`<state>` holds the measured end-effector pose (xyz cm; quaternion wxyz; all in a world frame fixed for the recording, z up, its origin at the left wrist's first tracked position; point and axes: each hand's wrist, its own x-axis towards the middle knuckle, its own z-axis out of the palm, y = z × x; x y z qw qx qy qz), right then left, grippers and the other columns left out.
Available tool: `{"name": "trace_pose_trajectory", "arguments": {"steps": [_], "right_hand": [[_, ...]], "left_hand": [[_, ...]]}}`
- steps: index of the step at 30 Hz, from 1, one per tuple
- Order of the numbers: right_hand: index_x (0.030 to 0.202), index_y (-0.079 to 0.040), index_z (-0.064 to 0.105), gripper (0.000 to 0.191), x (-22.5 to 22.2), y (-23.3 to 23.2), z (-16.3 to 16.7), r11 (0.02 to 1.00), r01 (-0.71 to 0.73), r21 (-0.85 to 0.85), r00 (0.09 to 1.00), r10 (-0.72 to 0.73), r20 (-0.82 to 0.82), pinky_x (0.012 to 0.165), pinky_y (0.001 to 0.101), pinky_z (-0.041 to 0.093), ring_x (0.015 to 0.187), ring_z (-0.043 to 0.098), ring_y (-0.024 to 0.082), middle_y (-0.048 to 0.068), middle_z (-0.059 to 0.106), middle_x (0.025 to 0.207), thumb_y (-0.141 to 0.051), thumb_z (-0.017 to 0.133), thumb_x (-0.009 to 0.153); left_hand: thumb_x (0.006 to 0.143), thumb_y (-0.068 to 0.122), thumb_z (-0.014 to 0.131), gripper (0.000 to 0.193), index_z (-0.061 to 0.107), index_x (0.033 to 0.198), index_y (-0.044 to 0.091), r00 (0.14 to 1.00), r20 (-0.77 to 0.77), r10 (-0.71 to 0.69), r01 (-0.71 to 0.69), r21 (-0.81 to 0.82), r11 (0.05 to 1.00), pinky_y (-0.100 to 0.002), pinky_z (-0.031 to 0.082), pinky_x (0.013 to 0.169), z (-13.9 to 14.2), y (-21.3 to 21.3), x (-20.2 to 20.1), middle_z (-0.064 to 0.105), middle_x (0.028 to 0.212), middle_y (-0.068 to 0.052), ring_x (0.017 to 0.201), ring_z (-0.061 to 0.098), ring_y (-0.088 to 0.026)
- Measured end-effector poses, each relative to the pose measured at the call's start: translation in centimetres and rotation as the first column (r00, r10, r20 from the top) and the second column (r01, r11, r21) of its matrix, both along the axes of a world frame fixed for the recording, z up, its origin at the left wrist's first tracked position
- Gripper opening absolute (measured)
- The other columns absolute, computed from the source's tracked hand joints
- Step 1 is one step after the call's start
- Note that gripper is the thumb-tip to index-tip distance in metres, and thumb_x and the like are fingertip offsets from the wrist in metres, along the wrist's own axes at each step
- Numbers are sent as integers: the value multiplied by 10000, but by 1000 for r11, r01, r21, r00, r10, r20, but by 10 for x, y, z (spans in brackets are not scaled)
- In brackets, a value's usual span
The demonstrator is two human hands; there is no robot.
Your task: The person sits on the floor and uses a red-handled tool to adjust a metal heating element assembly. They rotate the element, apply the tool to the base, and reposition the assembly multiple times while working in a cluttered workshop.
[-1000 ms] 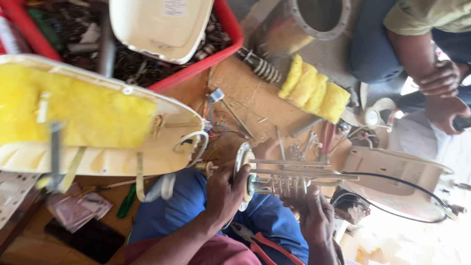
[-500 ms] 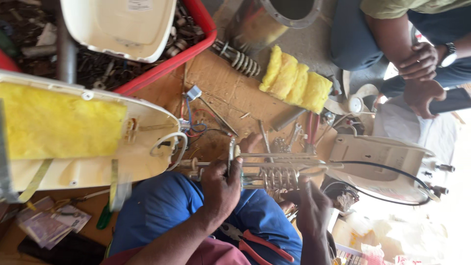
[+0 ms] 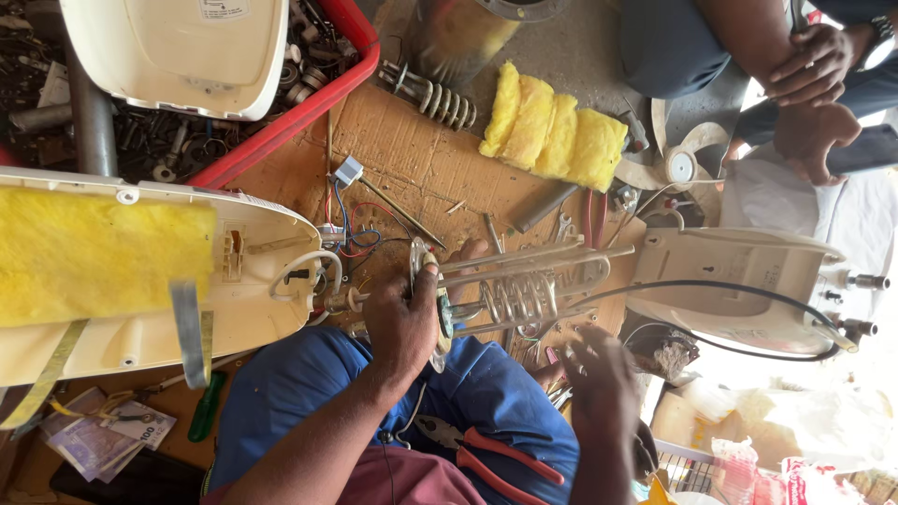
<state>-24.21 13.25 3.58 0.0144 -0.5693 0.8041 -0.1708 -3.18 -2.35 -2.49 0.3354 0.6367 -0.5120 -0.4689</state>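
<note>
- Left hand point(image 3: 404, 323) grips the heating element's point(image 3: 519, 285) round flange; keep that hold firm.
- Right hand point(image 3: 599, 383), fingers spread, hovers below the element: steady its coils.

Two white heater casings point(image 3: 140, 281) point(image 3: 739, 281), one heating element point(image 3: 524, 285), one red crate point(image 3: 299, 122)

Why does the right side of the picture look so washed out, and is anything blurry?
Head view: strong daylight bleaches the lower right corner near the white casing to near white; the right hand is smeared by motion; the left hand gripping the heating element is sharp, as is the cardboard.
</note>
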Motion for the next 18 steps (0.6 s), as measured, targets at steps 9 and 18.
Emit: {"name": "trace_pose_trajectory", "arguments": {"steps": [9, 18], "right_hand": [[1337, 11, 573, 443, 58, -60, -75, 942, 224, 250, -355, -160, 921, 1019, 561, 469, 1152, 625, 310, 172, 640, 1248, -93, 679, 919], [1288, -63, 570, 413, 70, -90, -61, 919, 285, 272, -356, -162, 920, 924, 559, 547, 1093, 652, 290, 106, 673, 1150, -68, 674, 889]], "left_hand": [[925, 435, 646, 353, 775, 779, 141, 976, -176, -130, 169, 231, 958, -367, 487, 498, 44, -29, 2, 696, 563, -4, 500, 668, -175], [903, 194, 797, 215, 687, 876, 12, 865, -393, -311, 429, 258, 866, -316, 438, 513, 46, 50, 105, 585, 631, -53, 550, 516, -118]]}}
